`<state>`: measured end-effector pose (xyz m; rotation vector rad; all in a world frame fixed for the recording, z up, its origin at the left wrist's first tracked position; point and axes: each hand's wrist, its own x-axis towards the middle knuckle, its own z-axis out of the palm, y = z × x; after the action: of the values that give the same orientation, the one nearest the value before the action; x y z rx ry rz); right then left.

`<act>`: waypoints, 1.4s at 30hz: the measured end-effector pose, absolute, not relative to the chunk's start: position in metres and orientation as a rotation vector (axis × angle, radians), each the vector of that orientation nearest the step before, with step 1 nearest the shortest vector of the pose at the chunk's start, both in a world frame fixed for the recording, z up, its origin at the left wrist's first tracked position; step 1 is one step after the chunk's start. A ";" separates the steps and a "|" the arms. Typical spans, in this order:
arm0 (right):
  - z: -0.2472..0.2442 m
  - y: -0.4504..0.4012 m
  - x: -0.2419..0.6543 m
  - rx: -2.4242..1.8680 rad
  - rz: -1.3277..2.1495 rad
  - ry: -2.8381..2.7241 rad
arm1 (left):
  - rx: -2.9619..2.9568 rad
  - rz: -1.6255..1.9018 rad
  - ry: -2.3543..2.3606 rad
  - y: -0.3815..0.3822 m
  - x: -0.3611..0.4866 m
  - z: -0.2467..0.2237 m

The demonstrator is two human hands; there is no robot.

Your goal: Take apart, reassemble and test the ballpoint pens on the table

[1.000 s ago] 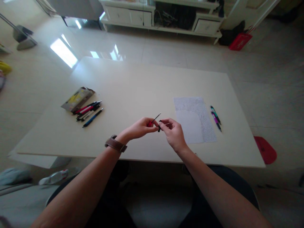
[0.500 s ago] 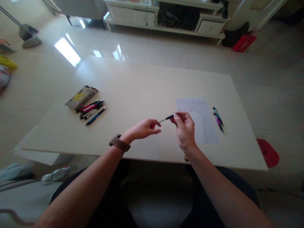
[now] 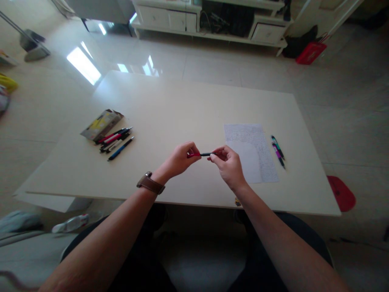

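Observation:
Over the white table [image 3: 182, 109], my left hand [image 3: 179, 158] pinches the red part of a pen [image 3: 193, 155]. The fingers of my right hand [image 3: 229, 165] are closed on the black barrel part [image 3: 206, 154] of the same pen. The two parts are in line and meet, or nearly meet, between my hands; I cannot tell whether they are joined. Under and beside my right hand lies a sheet of paper [image 3: 266, 158] with dense handwriting and a blank lighter area. Two pens, one green and black [image 3: 278, 147] and one purple and black [image 3: 278, 156], lie right of it.
At the table's left are an opened box [image 3: 101, 125], a bunch of red, black and white pens [image 3: 114, 140] and a blue pen [image 3: 120, 149] apart from them. A small yellow and black thing [image 3: 238, 202] shows at the front edge near my right forearm.
Half a second ago a thin refill showed between the red part and the black barrel. My hands have come closer, the refill is now hidden, and the pen is nearly level.

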<state>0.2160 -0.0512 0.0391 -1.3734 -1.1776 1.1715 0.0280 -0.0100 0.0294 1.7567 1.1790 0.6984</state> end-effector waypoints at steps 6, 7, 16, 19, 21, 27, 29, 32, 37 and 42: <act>0.035 -0.051 0.223 -1.433 1.173 -1.277 | 1.825 0.694 1.125 -0.009 0.025 0.031; 0.034 -0.050 0.225 -1.449 1.168 -1.311 | 1.822 0.688 1.113 -0.009 0.025 0.031; 0.042 -0.054 0.229 -1.560 1.070 -1.519 | 1.847 0.700 1.103 -0.011 0.026 0.039; 0.045 -0.055 0.228 -1.627 1.066 -1.581 | 1.829 0.719 1.083 -0.012 0.028 0.043; 0.045 -0.055 0.227 -1.647 1.057 -1.569 | 1.820 0.726 1.073 -0.012 0.028 0.043; 0.041 -0.055 0.225 -1.486 1.021 -1.582 | 1.820 0.745 1.081 -0.010 0.026 0.038; 0.042 -0.056 0.225 -1.533 1.067 -1.588 | 1.818 0.741 1.067 -0.010 0.026 0.038; 0.043 -0.056 0.224 -1.613 1.122 -1.575 | 1.830 0.730 1.060 -0.011 0.026 0.041; 0.044 -0.055 0.223 -1.478 0.992 -1.577 | 1.807 0.767 1.088 -0.010 0.025 0.041; 0.046 -0.055 0.224 -1.550 0.993 -1.632 | 1.796 0.765 1.076 -0.011 0.025 0.043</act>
<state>0.2237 -0.0552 0.0463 -1.5499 -1.6316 0.9925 0.0251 -0.0106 0.0433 1.7958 1.0758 0.7650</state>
